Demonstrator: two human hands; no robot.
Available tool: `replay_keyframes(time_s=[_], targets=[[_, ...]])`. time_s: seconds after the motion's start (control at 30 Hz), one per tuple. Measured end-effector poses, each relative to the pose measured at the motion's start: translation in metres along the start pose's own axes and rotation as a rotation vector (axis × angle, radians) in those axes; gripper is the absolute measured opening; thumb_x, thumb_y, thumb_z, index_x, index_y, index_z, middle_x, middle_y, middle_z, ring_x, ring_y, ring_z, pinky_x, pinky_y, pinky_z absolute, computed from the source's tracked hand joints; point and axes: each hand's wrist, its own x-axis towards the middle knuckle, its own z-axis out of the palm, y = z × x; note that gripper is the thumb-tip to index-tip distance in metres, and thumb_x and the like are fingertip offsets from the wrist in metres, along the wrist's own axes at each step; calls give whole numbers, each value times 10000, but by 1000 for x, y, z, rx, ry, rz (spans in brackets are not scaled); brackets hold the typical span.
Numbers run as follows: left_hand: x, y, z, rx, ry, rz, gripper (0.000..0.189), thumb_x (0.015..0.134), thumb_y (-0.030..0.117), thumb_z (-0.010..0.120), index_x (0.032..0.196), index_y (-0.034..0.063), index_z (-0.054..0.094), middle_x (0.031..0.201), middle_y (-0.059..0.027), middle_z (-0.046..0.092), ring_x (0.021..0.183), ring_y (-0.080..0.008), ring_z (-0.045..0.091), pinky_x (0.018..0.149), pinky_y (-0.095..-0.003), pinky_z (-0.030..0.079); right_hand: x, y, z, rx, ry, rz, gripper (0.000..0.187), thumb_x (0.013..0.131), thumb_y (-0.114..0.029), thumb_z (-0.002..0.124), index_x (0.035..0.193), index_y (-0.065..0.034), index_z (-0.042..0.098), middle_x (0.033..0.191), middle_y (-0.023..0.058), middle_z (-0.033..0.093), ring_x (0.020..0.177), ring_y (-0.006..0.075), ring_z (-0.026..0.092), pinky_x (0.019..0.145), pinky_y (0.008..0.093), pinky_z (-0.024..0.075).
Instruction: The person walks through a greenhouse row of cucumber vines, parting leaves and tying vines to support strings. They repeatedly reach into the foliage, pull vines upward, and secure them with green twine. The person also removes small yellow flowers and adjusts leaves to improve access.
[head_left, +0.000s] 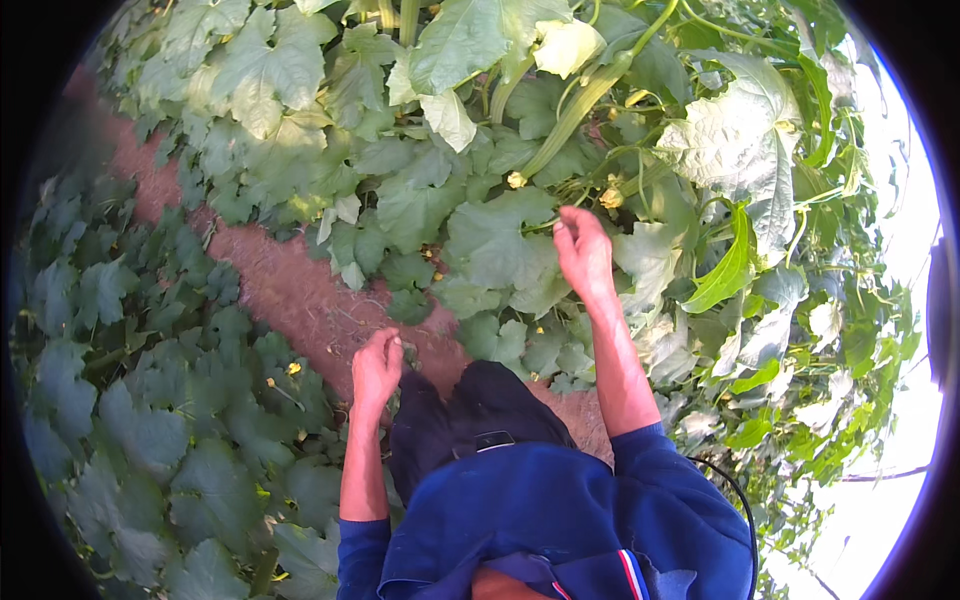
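My right hand (585, 251) is raised among the climbing gourd vines, its thumb and forefinger closed on a thin leaf stalk (541, 224). This stalk joins a broad green leaf (495, 244) just left of the hand. Above it, a long ridged green luffa gourd (577, 112) hangs at a slant, with a dried yellow flower (517, 180) at its lower tip. Another yellow flower (611, 198) is just above my knuckles. Lower and to the left, my left hand (377, 367) hovers over the soil path with curled fingers; its palm side is hidden.
A reddish soil path (285, 277) runs diagonally between the vines and low leafy plants (142, 427) on the left. More gourds (409, 22) hang at the top. Sunlit foliage (742, 142) crowds the right. A black cable (739, 487) curves beside my right sleeve.
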Motion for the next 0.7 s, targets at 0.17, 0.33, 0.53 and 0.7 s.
replay_keyframes(time_s=[0.17,0.33,0.53,0.7], targets=[[12,-6,3,9,-57,-25,278,968,202,610,1156,17,698,930,-230,731,858,-374,729,797,-451,556,27,21,-9,-3,113,67,304,967,-124,646,1218,46,629,1110,202,688,910,273,696,845,387,563],[1,-16,12,2,-60,-87,277,971,206,605,1151,16,696,896,-217,725,815,-346,723,782,-432,556,47,57,-11,21,145,103,323,987,-134,632,1257,42,626,1114,158,713,953,218,684,874,347,549],[-4,-17,17,1,-47,-172,285,977,215,598,1151,11,694,824,-197,711,754,-315,710,753,-413,553,66,80,-12,-23,125,148,349,1003,-146,618,1304,29,606,1107,136,719,905,178,691,830,318,555],[1,-17,18,66,-32,-104,287,983,226,598,1148,11,695,865,-217,725,800,-355,727,762,-441,555,126,87,-8,240,178,58,443,1009,-138,583,1423,-5,503,1101,136,715,862,173,722,776,310,571]])
